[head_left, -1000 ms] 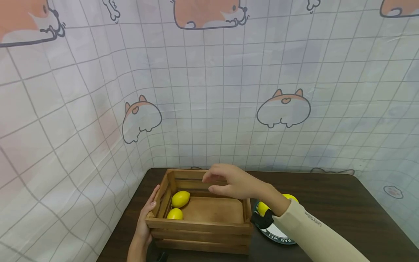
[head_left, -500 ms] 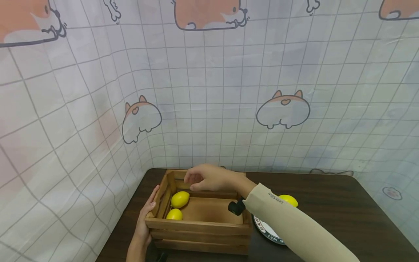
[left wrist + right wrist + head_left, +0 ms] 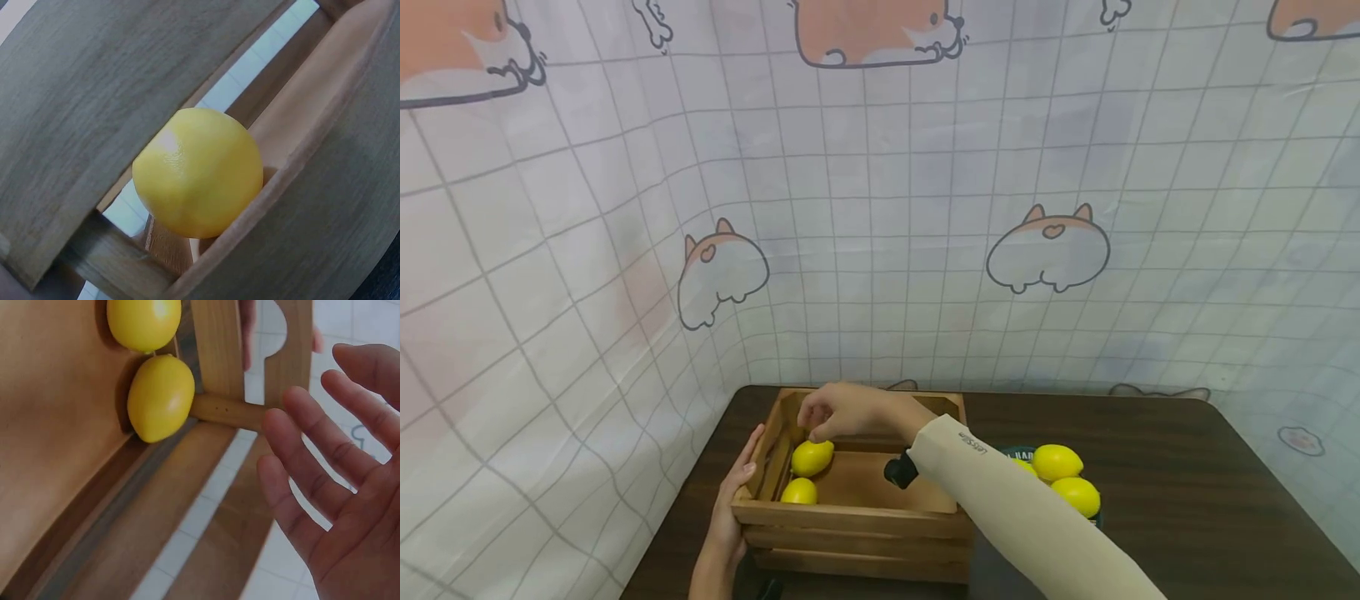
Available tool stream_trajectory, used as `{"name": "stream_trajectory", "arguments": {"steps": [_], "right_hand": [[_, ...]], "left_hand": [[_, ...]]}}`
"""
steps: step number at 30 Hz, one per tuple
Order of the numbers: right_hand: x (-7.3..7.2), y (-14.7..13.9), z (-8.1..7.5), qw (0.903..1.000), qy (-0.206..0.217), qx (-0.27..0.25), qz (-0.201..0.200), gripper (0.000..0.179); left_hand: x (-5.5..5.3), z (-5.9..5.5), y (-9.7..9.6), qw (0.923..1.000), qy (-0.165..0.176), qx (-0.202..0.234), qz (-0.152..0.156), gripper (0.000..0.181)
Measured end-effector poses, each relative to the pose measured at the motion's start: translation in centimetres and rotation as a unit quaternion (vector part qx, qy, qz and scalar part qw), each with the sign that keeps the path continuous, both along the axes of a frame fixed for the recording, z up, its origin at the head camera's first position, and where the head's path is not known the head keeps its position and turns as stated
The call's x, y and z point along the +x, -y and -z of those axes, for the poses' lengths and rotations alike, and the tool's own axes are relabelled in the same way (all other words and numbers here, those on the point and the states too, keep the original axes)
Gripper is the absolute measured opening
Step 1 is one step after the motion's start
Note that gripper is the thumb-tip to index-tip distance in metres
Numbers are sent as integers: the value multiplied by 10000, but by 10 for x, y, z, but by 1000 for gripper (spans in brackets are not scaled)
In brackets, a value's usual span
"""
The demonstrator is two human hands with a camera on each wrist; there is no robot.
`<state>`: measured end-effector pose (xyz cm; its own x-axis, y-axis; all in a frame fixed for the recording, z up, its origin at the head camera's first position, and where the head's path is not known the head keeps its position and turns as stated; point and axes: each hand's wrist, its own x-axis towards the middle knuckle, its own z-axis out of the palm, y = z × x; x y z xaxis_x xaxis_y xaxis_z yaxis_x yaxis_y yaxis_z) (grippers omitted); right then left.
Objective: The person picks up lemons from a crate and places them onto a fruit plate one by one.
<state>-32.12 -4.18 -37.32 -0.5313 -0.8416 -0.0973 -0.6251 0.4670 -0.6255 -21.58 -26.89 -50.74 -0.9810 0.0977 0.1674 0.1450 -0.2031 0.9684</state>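
Note:
My right hand point(image 3: 842, 410) hangs over the left part of a slatted wooden crate point(image 3: 857, 521). Its fingers are loosely bent and hold nothing, as the right wrist view shows with the palm point(image 3: 362, 550) bare. Just below it, a lemon point(image 3: 812, 458) lies at the crate's left end, with a second lemon point(image 3: 800, 492) in front of it. The left hand point(image 3: 730, 500) rests along the outside of the crate's left end, fingers extended against the wall. In the left wrist view one lemon point(image 3: 197, 172) shows between the slats.
Right of the crate stands a round plate point(image 3: 1018, 454), partly hidden by the right sleeve point(image 3: 1000, 492), with several lemons point(image 3: 1057, 462) on it. Both rest on a dark wood table point(image 3: 1195, 483). A patterned curtain point(image 3: 880, 250) hangs behind and to the left.
My right hand has moved left and slightly down, from above the crate's middle to above the lemons. More of the plate's lemons now show. The left hand stays at the crate's end.

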Motion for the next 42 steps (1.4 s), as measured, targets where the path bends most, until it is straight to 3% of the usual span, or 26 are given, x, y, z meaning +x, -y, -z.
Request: {"name": "stream_trajectory", "arguments": {"steps": [14,22,29,36,42], "right_hand": [[-12,20,32,9976,525,362,257,28],[-15,32,46,9964,763,373,-26,31],[-14,36,58,9903,1127,808,-107,33],[-10,41,63,9869,1293,969,-2,35],[-10,44,64,9831,1458,1088,201,36]], "left_hand": [[-1,1,1,10000,-35,-18,9,61],[1,0,2,9999,-56,81,56,60],[1,2,0,10000,-19,-18,11,59],[0,2,1,9997,43,-124,-190,60],[0,1,0,9997,73,-144,-190,60]]}}
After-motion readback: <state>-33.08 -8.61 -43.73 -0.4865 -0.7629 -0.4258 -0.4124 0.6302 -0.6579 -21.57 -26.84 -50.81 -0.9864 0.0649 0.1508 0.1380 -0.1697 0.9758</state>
